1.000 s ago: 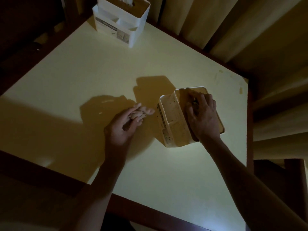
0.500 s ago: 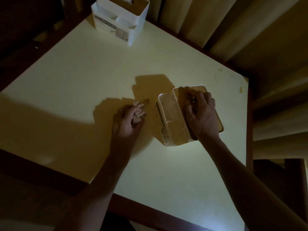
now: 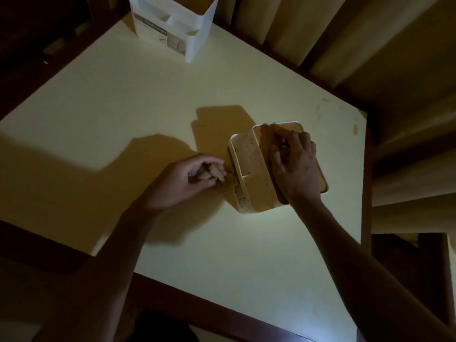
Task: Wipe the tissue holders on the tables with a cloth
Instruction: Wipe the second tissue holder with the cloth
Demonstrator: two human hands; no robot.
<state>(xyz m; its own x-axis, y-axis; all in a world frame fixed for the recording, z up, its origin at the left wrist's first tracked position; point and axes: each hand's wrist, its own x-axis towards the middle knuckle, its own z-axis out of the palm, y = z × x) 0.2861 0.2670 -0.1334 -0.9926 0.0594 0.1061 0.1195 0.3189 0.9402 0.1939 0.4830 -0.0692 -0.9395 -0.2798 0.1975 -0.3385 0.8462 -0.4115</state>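
A stained white tissue holder (image 3: 249, 178) stands on the pale yellow table (image 3: 123, 107), right of centre. My right hand (image 3: 296, 169) reaches into its larger compartment, fingers curled on a dark cloth (image 3: 283, 147) that is mostly hidden under the hand. My left hand (image 3: 187, 181) lies on the table right beside the holder's left wall, fingers curled round several small tan pieces (image 3: 209, 174); I cannot tell what they are. The light is dim.
A second, clean white tissue holder (image 3: 172, 33) with a label stands at the table's far corner. Curtain folds (image 3: 370, 45) hang behind the table on the right. A dark wooden rim (image 3: 222, 314) borders the table's near edge.
My left hand has slid right across the table up to the holder's left wall and curled round the small pieces. My right hand has stayed in the holder.
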